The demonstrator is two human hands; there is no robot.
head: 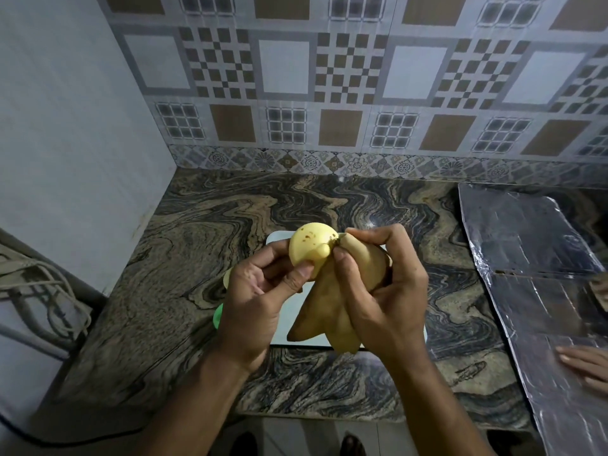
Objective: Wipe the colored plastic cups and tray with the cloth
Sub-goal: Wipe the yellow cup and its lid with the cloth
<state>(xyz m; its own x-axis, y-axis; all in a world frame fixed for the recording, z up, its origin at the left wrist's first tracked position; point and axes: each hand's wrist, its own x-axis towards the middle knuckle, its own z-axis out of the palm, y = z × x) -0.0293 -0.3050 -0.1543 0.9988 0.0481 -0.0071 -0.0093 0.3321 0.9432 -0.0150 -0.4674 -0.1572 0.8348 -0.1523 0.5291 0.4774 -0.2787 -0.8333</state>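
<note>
**Yellow cup held up over the tray, cloth at its side**

From the head camera we see a kitchen corner with patterned wall tiles [329, 77] and a dark swirled stone counter [197, 251]. A sheet of foil [533, 258] covers the right part of the counter, and another person's hand [589, 366] rests flat on it at the picture's edge.

Above the counter our left hand [260, 297] grips the yellow cup [311, 250], fingers curled around its body. We think it is a cup, with the rounded bottom turned to the camera and a small knob on it; some brown spots show on this surface. Our right hand [378, 287] pinches the cloth [329, 311] and presses it against the right side of the cup, so the cloth lies just right of the cup, touching it, and hangs down from the fingers.

The white tray [418, 337] lies on the counter directly under both hands, mostly hidden. A green cup [217, 315] and one more yellow piece [227, 278] show only as small edges behind the left hand, so we cannot say how they stand. The open mouth of the held cup is not visible.
</note>
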